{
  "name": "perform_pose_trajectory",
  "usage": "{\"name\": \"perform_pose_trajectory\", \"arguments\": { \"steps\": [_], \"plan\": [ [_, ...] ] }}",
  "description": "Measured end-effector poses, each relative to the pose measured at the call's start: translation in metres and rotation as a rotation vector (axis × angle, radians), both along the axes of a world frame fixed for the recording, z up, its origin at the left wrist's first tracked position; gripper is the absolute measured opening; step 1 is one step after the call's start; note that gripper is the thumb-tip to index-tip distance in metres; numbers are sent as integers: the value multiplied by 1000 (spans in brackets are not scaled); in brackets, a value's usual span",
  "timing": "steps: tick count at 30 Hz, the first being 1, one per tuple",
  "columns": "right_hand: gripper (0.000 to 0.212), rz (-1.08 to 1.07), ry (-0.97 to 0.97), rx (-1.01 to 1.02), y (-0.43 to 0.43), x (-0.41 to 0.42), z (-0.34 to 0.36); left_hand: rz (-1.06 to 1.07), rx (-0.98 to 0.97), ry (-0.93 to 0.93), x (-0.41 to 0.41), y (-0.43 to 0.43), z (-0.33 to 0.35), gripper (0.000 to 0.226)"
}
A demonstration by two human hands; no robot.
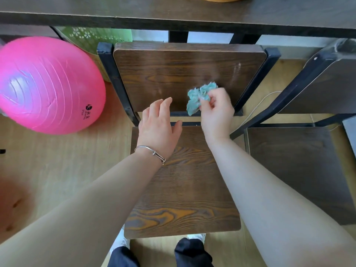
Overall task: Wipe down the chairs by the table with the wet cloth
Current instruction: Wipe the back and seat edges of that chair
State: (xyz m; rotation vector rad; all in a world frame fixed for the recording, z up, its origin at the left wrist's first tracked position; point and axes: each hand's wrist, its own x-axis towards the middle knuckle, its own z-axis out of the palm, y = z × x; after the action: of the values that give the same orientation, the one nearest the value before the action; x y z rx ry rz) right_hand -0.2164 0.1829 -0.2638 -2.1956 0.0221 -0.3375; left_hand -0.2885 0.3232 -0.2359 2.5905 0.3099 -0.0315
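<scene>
Teal and fluffy, the wet cloth (200, 97) is bunched in the right hand (217, 116), whose grip is narrow: the fingertips and thumb pinch the cloth so that it sticks out on the far side of the hand. The left hand (158, 128), with a thin bracelet (152, 151) on its wrist, holds nothing; its fingers are straight and a little spread, and it hangs over the gap between the backrest (173, 74) and the seat (183, 189) of the dark wooden chair in the middle. The cloth is in front of the lower right part of the backrest, but I cannot tell if it touches the wood. The backrest lies just on the far side of the grip and its long axis goes from left to right, so I judge that the next wipe should go sideways along this board. A pale smear (238, 72) shows near the right edge of the backrest, far and right of the cloth, and the right hand is the nearer one to it. The seat lies on the near side, under both forearms. A second chair (296, 170) stands just at the right. On the far side is the dark tabletop (173, 12); at the left a pink ball (48, 83) rests on the wooden floor (57, 160), with a green basket (92, 39) behind it.
</scene>
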Motion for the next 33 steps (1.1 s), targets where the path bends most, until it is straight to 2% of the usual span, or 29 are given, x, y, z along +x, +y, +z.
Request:
{"name": "perform_pose_trajectory", "arguments": {
  "steps": [2, 4, 7, 10, 14, 17, 21, 25, 27, 30, 33],
  "plan": [
    [10, -8, 128, -58, -2, -10, -21, 6, 6, -2, -3, 2, -3, 61],
    [10, -18, 173, -83, -5, -13, -28, 6, 5, -14, -6, 3, -4, 60],
    [7, -31, 90, -58, -11, -4, -2, 4, -9, -17, -9, 1, -2, 61],
    [7, -73, -69, 39, -21, 16, 54, 6, -18, -18, -8, -4, 6, 61],
    [11, -73, -138, 80, -31, 32, 90, -3, -26, -33, -4, -10, 16, 61],
    [10, -32, -105, 50, -37, 27, 57, -6, -18, -38, 0, -11, 16, 61],
    [10, -47, 116, -79, -46, 8, -11, -5, -10, -45, 1, -10, 7, 61],
    [12, -64, 217, -128, -49, -1, -31, 14, -12, -15, -2, -16, -1, 60],
    [12, -78, 184, -117, -53, 3, -16, 5, -16, -8, -3, -23, 0, 61],
    [8, -83, 1, -60, -62, 20, 30, -20, -22, -6, 0, -34, 3, 61],
    [14, -79, -144, -50, -67, 38, 75, -38, -23, -17, 6, -43, 5, 61]
  ]
}}
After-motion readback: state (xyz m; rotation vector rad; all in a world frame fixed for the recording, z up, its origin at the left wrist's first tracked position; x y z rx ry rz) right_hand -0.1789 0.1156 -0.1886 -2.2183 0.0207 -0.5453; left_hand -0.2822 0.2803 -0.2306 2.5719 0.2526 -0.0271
